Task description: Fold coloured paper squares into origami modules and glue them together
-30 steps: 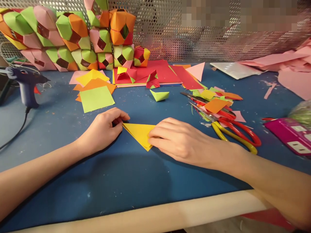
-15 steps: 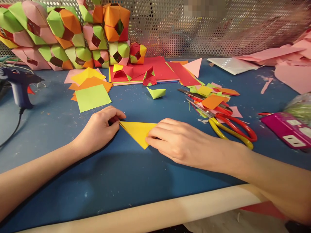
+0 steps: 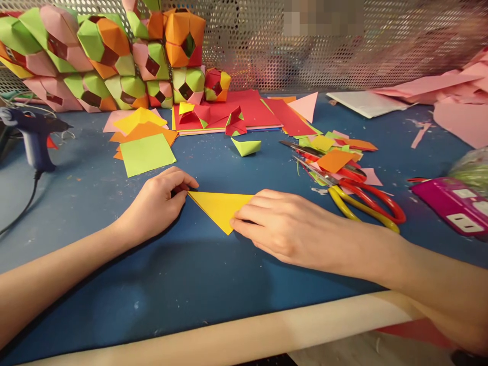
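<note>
A yellow sheet (image 3: 217, 207) folded into a triangle lies on the blue table, its lowest corner pointing toward me. My left hand (image 3: 162, 198) pinches its left corner between thumb and curled fingers. Over its right side lies my right hand (image 3: 276, 221), thumb and fingers closed on the paper and hiding the right corner. A small folded green piece (image 3: 247, 148) sits just beyond the triangle. Behind that stands a folded red and green piece (image 3: 235, 122).
Green squares (image 3: 148, 155) lie on orange and yellow ones at left, near a glue gun (image 3: 36, 137). Scissors (image 3: 366, 198) and scraps are at right, beside a magenta power strip (image 3: 448, 206). Paper balls (image 3: 185, 38) stand along the mesh (image 3: 244, 61).
My right hand has slid slightly right along the triangle, showing more of its upper edge. My left hand still pinches the left corner. The view has shifted a little.
</note>
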### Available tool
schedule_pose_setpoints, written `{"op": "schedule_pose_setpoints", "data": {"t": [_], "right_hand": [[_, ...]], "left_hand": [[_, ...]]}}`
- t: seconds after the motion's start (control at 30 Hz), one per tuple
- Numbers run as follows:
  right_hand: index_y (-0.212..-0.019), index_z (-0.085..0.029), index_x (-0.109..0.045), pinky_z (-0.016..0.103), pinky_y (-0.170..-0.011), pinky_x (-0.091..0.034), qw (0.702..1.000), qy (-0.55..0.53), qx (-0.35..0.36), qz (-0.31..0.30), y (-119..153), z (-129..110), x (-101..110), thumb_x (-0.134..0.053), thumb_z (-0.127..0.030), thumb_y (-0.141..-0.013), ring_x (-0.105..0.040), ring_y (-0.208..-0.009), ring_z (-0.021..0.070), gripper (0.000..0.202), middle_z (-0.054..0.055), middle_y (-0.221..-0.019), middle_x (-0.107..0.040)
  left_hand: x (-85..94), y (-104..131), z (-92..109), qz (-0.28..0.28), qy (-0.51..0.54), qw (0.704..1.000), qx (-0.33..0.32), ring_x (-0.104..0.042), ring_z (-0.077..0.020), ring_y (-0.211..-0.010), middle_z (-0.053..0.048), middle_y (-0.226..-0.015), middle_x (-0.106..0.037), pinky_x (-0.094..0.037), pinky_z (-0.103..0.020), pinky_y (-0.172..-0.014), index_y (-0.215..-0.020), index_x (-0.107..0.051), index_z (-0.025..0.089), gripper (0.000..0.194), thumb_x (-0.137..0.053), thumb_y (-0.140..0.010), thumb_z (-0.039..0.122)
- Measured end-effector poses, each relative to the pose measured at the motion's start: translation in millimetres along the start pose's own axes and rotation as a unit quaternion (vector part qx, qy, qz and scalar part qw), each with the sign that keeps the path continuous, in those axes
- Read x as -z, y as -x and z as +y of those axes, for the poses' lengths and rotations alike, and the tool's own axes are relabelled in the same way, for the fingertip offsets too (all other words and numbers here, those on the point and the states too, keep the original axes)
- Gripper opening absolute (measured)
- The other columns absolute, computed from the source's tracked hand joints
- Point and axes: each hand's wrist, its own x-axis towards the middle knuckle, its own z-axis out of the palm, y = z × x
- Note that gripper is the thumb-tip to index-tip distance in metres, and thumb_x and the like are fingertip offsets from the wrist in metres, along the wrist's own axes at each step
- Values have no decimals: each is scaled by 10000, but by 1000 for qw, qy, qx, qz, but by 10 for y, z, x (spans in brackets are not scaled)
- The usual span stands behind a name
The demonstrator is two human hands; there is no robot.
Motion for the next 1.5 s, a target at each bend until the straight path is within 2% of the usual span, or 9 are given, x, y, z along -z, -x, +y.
{"op": "schedule_pose_setpoints", "data": {"t": [0.2,0.33,0.5,0.67,0.93,1.07,1.17,1.33,1.5], "right_hand": [[-817,-159,-602,310,-662,-344,1000,3,-4,2,-3,-8,-8,-453,-79,-838,-469,-672,167,170,36,-764,-579],[-849,-159,-599,317,-687,-341,1000,10,-3,3,-5,-20,-18,-450,-80,-839,-485,-702,174,168,43,-779,-586],[-774,-179,-551,328,-693,-330,999,15,3,28,14,-30,-59,-458,-92,-823,-473,-723,189,137,37,-764,-566],[-806,-186,-547,334,-704,-331,1000,17,-4,6,39,-33,-74,-448,-92,-815,-467,-726,191,137,34,-783,-564],[-868,-166,-588,316,-679,-328,1000,8,-2,3,33,-25,-37,-454,-95,-833,-469,-691,171,156,39,-782,-579],[-826,-169,-579,313,-670,-322,1000,5,-1,-1,27,-24,-26,-454,-106,-842,-465,-679,168,141,31,-765,-573],[-809,-170,-572,311,-679,-319,1000,0,-2,5,24,-24,-21,-437,-103,-853,-470,-685,166,158,30,-760,-571],[-794,-168,-549,307,-671,-311,1000,-16,-10,-1,20,-22,6,-429,-70,-849,-467,-703,166,165,28,-784,-559],[-816,-168,-553,312,-694,-315,1000,-13,-14,2,23,-14,12,-419,-79,-860,-454,-725,168,167,34,-814,-547]], "left_hand": [[47,26,38,28,-10,999,12,-588,-152,-859,-22,-933,-618,-489,-276,-741,-935,-592,183,251,-430,-775,78],[18,95,244,95,-68,985,-125,-561,-162,-957,-63,-1021,-601,-468,-305,-831,-936,-585,155,201,-443,-825,66],[-216,174,460,-46,-190,940,-280,-514,-170,-779,-84,-872,-592,-470,-315,-704,-799,-577,127,228,-372,-879,68],[-294,167,466,-71,-312,908,-271,-460,-190,-675,-64,-721,-529,-442,-338,-623,-699,-552,143,239,-388,-870,108],[59,31,195,-61,-393,901,-174,-495,-197,-667,-55,-679,-514,-446,-332,-620,-690,-571,146,238,-423,-870,194],[161,21,159,-30,-356,926,-120,-524,-214,-747,-75,-741,-539,-467,-349,-686,-725,-586,139,252,-405,-880,220],[97,125,291,-5,-280,943,-180,-512,-203,-802,-90,-818,-557,-462,-343,-733,-754,-590,132,235,-395,-883,154],[-101,313,491,-96,-181,953,-224,-474,-152,-710,-63,-783,-544,-446,-290,-651,-745,-577,128,255,-373,-865,35],[-164,314,468,-101,-140,964,-200,-475,-151,-722,-61,-774,-547,-446,-285,-647,-774,-601,125,259,-378,-870,34]]}}
